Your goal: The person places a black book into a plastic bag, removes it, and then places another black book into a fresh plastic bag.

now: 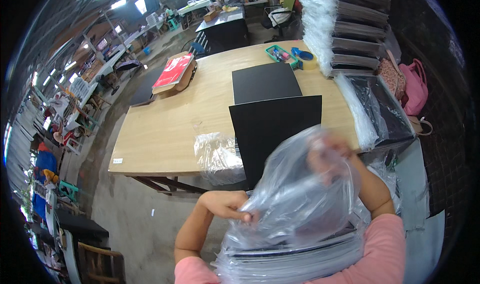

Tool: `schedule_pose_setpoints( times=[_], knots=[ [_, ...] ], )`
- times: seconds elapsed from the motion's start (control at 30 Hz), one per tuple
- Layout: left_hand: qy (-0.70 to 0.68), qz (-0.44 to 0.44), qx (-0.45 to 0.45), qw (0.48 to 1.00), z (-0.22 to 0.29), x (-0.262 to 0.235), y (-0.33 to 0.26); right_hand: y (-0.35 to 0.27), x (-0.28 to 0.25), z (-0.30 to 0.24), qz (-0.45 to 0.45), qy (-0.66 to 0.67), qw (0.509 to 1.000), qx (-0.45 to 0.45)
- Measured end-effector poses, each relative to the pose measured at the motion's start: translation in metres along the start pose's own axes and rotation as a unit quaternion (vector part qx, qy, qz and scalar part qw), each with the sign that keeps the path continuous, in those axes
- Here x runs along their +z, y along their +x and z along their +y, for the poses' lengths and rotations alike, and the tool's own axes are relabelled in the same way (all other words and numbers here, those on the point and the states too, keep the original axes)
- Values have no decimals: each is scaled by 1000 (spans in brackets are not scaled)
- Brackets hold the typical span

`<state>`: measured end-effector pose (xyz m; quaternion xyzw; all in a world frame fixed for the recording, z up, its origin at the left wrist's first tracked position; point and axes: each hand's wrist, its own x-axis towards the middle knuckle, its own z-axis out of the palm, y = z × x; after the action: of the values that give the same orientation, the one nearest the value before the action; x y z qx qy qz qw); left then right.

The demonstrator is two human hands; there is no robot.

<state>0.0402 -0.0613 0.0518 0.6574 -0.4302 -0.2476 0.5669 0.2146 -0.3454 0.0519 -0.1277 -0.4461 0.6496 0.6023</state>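
A clear plastic bag (295, 199) is spread between my two hands, low in front of me. My left hand (225, 204) pinches its left edge, thumb on top. Motion smears my right hand (330, 156) at the upper right of the bag; plastic covers part of it, and its fingers cannot be made out. Just beyond the bag, a black board (275, 126) stands tilted at the table's near edge, its lower part hidden by plastic. Below my hands lies a stack of plastic-wrapped flat boards (295, 261).
On the wooden table (175, 129) lie another black board (265, 83), loose clear plastic (217, 151), a red packet (173, 70), a green basket (281, 55) and tape rolls (306, 61). Tall wrapped stacks (357, 29) rise at the right, near a pink bag (415, 86).
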Motion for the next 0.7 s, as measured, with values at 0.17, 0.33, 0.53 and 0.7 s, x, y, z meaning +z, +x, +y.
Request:
schedule_pose_setpoints(
  times=[0.17, 0.33, 0.53, 0.7],
  knots=[
    [-351, 151, 338, 860, -6, 13, 22, -10, 22, 48, -69, -9, 992, 103],
    [-373, 326, 318, 809, -13, 19, 23, -9, 31, 47, -247, -132, 960, -20],
    [54, 541, -54, 838, 0, -17, 1, -60, 62, 6, 514, -218, 820, -130],
    [598, 560, -214, 532, -10, -80, 65, -41, -35, -19, 614, -624, 434, -215]
  ],
)
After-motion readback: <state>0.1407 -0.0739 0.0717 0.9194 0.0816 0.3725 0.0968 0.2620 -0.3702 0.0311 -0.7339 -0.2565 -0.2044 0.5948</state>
